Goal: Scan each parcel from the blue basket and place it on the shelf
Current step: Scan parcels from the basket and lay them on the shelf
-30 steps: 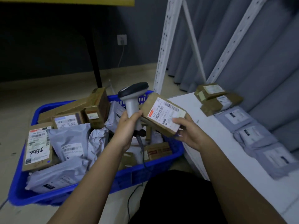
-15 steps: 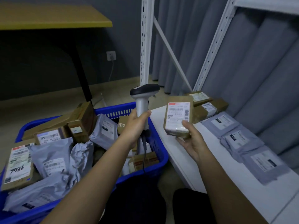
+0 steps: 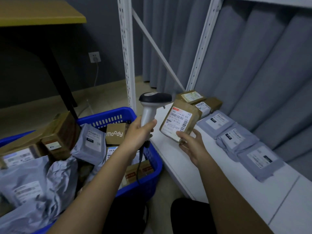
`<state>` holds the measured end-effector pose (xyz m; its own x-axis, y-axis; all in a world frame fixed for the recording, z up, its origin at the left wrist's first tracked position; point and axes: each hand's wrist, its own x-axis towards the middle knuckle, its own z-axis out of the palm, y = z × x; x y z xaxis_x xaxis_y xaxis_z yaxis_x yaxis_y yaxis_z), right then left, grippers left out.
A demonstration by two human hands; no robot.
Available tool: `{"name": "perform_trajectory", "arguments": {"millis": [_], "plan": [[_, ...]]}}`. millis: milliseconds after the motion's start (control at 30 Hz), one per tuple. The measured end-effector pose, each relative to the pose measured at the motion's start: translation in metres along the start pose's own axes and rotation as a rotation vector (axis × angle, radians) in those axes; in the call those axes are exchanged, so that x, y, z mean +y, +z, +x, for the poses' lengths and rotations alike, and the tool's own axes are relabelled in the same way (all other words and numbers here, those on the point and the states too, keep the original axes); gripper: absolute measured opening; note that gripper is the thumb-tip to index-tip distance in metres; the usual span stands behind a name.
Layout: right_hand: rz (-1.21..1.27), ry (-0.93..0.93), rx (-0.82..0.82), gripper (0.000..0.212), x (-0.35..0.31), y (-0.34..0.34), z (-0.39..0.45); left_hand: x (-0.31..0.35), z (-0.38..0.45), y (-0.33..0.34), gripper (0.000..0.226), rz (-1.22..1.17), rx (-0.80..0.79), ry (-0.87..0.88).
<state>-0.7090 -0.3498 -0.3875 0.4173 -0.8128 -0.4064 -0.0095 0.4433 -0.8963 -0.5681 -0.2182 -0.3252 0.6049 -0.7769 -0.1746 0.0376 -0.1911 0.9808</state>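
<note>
Parcel (image 3: 179, 121) now tilted over shelf (image 3: 185, 168); label reads "642 L714 00 015".

Brown labelled parcel (image 3: 179, 122) tilted above white shelf (image 3: 194, 169), beside blue basket (image 3: 143, 184).

A desk (image 3: 42, 16) with a yellow-brown top and a black leg (image 3: 59, 78) stands far left of the fingers, up by the dark wall. A wall socket (image 3: 94, 57) with a plugged-in cable (image 3: 96, 73) sits beyond them. Grey curtains (image 3: 253, 65) hang to their right.
</note>
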Motion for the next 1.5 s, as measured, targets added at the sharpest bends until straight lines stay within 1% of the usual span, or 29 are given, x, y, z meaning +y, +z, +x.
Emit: {"name": "perform_trajectory", "arguments": {"millis": [67,200,267,367,400,500,567,600,667,700,733,800,867,1033,1267,1433,1500], "plan": [[-0.011,-0.015,0.021,0.068,0.0,-0.009,-0.001,-0.009,-0.002,-0.003,0.028,0.031,-0.05,-0.016],[-0.02,0.0,0.079,0.057,0.004,-0.013,-0.001,-0.014,-0.003,-0.004,0.012,0.063,-0.156,-0.084],[-0.005,0.007,0.092,0.056,0.006,-0.012,0.0,-0.014,-0.001,-0.002,0.015,0.057,-0.196,-0.113],[-0.001,0.018,0.088,0.045,0.007,-0.01,0.003,-0.015,0.003,-0.001,0.023,0.034,-0.233,-0.13],[-0.006,0.022,0.087,0.048,0.008,-0.011,0.004,-0.016,0.004,0.0,0.024,0.02,-0.243,-0.132],[-0.025,0.03,0.084,0.067,0.01,-0.013,0.007,-0.017,0.005,0.002,0.018,-0.006,-0.278,-0.127],[-0.038,0.034,0.07,0.071,0.009,-0.014,0.008,-0.014,0.004,0.006,0.014,-0.033,-0.305,-0.124],[-0.041,0.037,0.066,0.07,0.009,-0.014,0.008,-0.011,0.003,0.008,0.019,-0.052,-0.312,-0.128],[-0.054,0.036,0.056,0.069,0.008,-0.015,0.007,-0.007,0.003,0.012,0.038,-0.084,-0.3,-0.144],[-0.055,0.037,0.051,0.069,0.008,-0.016,0.007,-0.005,0.003,0.013,0.042,-0.097,-0.298,-0.151],[-0.055,0.04,0.046,0.07,0.008,-0.016,0.007,-0.004,0.003,0.014,0.039,-0.117,-0.304,-0.154],[-0.055,0.043,0.039,0.071,0.008,-0.017,0.007,-0.004,0.004,0.015,0.028,-0.169,-0.326,-0.155],[-0.049,0.046,0.04,0.071,0.008,-0.018,0.008,-0.005,0.004,0.015,0.024,-0.212,-0.348,-0.161],[-0.046,0.052,0.045,0.063,0.009,-0.023,0.009,-0.008,0.006,0.008,0.033,-0.238,-0.354,-0.182],[-0.031,0.037,0.03,0.055,0.009,-0.024,0.011,-0.015,0.009,-0.003,0.052,-0.161,-0.412,-0.209],[-0.035,0.033,0.018,0.038,0.008,-0.025,0.011,-0.016,0.01,-0.002,0.047,-0.192,-0.383,-0.195],[-0.035,0.035,0.013,0.044,0.009,-0.024,0.012,-0.015,0.009,-0.001,0.047,-0.212,-0.382,-0.191]]}}
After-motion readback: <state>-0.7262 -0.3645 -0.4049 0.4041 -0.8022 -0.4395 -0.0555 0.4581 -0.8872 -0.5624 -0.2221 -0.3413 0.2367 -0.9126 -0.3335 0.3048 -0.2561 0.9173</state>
